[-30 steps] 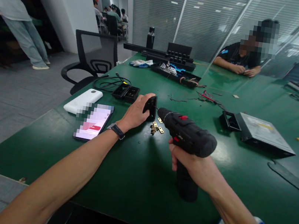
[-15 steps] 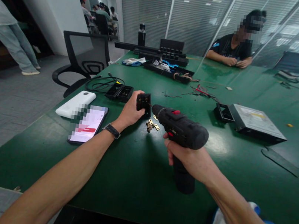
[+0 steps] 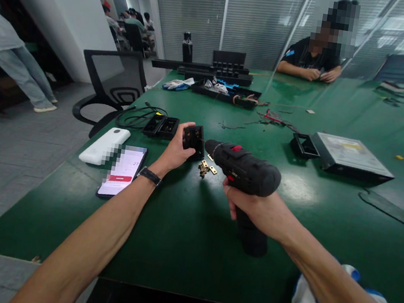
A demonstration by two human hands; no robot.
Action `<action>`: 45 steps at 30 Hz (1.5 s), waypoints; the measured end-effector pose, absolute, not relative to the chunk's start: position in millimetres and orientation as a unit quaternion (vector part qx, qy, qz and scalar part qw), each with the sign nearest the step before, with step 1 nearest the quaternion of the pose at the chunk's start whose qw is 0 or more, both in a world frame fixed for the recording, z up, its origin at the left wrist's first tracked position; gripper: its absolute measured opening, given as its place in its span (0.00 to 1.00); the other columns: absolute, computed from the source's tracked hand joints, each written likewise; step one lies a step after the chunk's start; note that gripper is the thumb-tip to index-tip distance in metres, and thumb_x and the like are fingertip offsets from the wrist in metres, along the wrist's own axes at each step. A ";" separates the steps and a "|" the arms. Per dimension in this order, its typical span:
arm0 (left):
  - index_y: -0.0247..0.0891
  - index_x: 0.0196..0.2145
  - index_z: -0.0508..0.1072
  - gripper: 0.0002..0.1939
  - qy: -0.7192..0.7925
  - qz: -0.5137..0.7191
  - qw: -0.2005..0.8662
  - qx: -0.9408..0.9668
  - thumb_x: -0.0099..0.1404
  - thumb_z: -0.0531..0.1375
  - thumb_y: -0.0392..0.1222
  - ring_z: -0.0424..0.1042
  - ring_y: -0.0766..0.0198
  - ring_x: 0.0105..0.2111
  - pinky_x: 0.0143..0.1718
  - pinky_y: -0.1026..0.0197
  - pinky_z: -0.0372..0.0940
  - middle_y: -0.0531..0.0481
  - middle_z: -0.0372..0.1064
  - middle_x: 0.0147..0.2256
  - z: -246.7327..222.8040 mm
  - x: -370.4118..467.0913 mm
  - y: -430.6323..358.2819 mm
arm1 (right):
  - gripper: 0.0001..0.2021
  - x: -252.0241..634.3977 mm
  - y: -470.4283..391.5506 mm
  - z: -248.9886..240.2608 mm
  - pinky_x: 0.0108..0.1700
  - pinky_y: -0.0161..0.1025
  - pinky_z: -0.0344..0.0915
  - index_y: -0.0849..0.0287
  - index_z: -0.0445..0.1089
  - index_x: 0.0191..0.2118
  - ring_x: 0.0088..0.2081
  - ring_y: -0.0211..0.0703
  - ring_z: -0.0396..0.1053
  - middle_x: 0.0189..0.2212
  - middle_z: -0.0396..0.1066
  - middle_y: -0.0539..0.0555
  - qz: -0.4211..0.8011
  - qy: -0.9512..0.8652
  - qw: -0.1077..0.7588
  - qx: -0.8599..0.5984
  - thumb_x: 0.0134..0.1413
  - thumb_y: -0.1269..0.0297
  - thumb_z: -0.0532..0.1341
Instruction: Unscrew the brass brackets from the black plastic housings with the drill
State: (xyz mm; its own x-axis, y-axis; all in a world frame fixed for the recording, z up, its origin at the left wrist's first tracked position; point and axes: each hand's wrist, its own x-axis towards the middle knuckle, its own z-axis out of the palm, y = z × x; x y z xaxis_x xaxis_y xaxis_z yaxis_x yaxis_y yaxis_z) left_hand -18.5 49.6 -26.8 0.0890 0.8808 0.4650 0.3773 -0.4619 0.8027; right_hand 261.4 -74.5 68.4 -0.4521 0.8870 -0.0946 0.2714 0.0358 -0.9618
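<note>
My left hand (image 3: 177, 149) grips a small black box-shaped housing (image 3: 197, 145), tipped up on its side on the green table, with brass-coloured bits inside its open face. My right hand (image 3: 251, 204) is wrapped around the handle of a black cordless drill (image 3: 247, 168) with red accents. The drill's chuck points left at the housing, and the thin bit reaches its open face; whether it touches a screw is too small to tell. Several small brass plates (image 3: 213, 170) lie loosely on the table just below the housing and chuck.
Left of my hand are two black housings (image 3: 160, 126), a cable (image 3: 125, 117), a white power bank (image 3: 104, 146) and a phone (image 3: 122, 172). Rightward sit a black frame (image 3: 304, 146) and a metal-topped box (image 3: 353, 156). A black tray (image 3: 225, 94) lies farther back. Across the table sits a person (image 3: 312, 61).
The view has shifted slightly. Both hands keep their hold on the housing and drill, and the housing's open face is turned a little more toward me.
</note>
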 end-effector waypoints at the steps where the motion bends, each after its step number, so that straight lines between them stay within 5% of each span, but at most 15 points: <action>1: 0.45 0.69 0.57 0.44 0.452 0.497 0.252 0.696 0.57 0.63 0.26 0.79 0.52 0.57 0.62 0.40 0.76 0.41 0.73 0.59 -27.5 -18.7 50.4 | 0.03 261.6 -74.3 68.1 0.28 0.41 0.68 0.52 0.70 0.36 0.22 0.44 0.70 0.20 0.72 0.47 0.536 -0.663 0.290 -0.435 0.59 0.62 0.65; 27: 0.43 0.69 0.55 0.46 0.472 0.491 0.155 0.716 0.56 0.63 0.23 0.75 0.51 0.60 0.69 0.42 0.70 0.41 0.67 0.62 -33.6 -16.6 54.7 | 0.05 260.3 -74.4 68.1 0.26 0.41 0.65 0.52 0.71 0.32 0.20 0.44 0.69 0.18 0.72 0.48 0.532 -0.662 0.313 -0.425 0.57 0.66 0.66; 45: 0.43 0.68 0.57 0.43 0.481 0.508 0.219 0.680 0.57 0.61 0.23 0.79 0.53 0.55 0.65 0.42 0.72 0.41 0.73 0.57 -31.0 -10.1 48.1 | 0.06 263.0 -75.3 62.1 0.27 0.41 0.65 0.52 0.70 0.35 0.23 0.44 0.70 0.21 0.72 0.48 0.525 -0.666 0.280 -0.450 0.63 0.59 0.65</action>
